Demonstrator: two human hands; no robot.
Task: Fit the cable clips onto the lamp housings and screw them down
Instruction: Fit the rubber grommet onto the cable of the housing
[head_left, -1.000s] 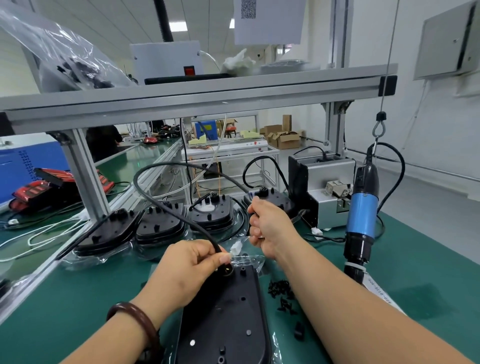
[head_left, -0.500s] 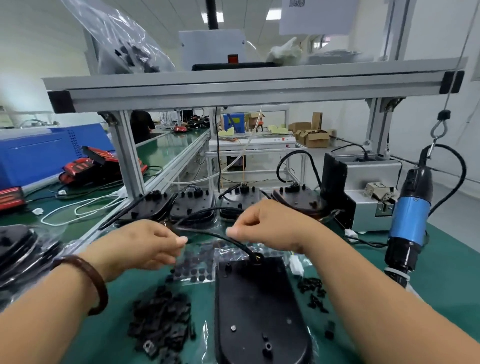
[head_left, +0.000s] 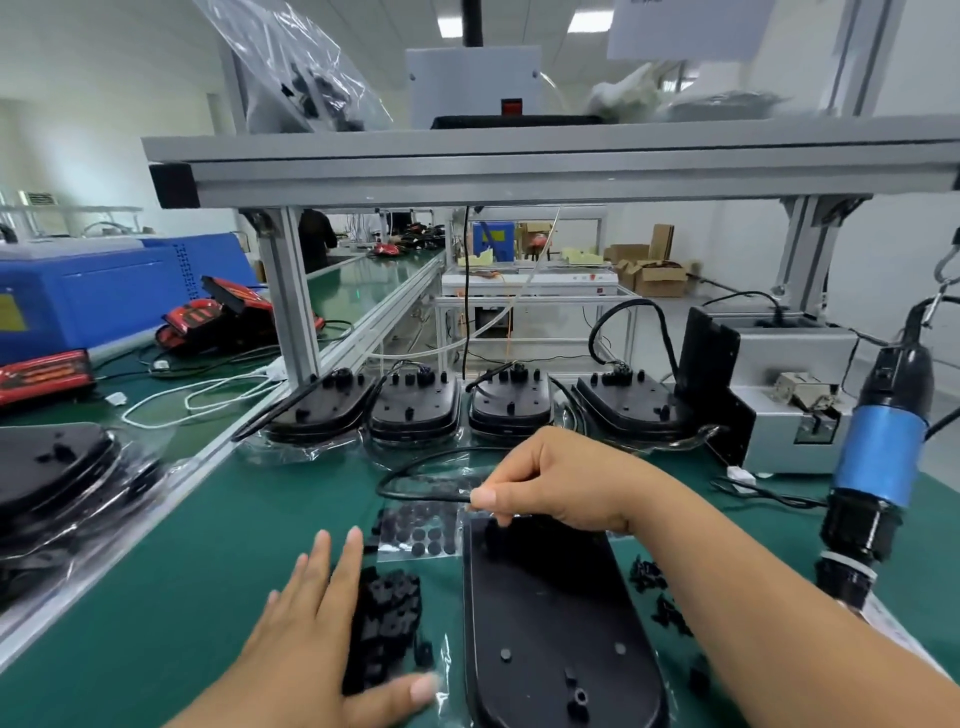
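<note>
A black lamp housing lies flat on the green mat in front of me. Its black cable loops away to the left from its far end. My right hand hovers over that far end, fingers curled, thumb and forefinger pinching the cable where it meets the housing. A pile of black cable clips lies just left of the housing. My left hand is spread flat over the pile's left side, fingers straight, thumb near the housing's edge.
Several more housings stand in a row at the back. A blue electric screwdriver hangs at the right, before a grey screw feeder. Loose black screws lie right of the housing. A sheet of round pads lies beyond the clips.
My left hand has let go of the cable and dropped onto the clip pile with fingers spread. My right hand has moved down to the housing's far end.
</note>
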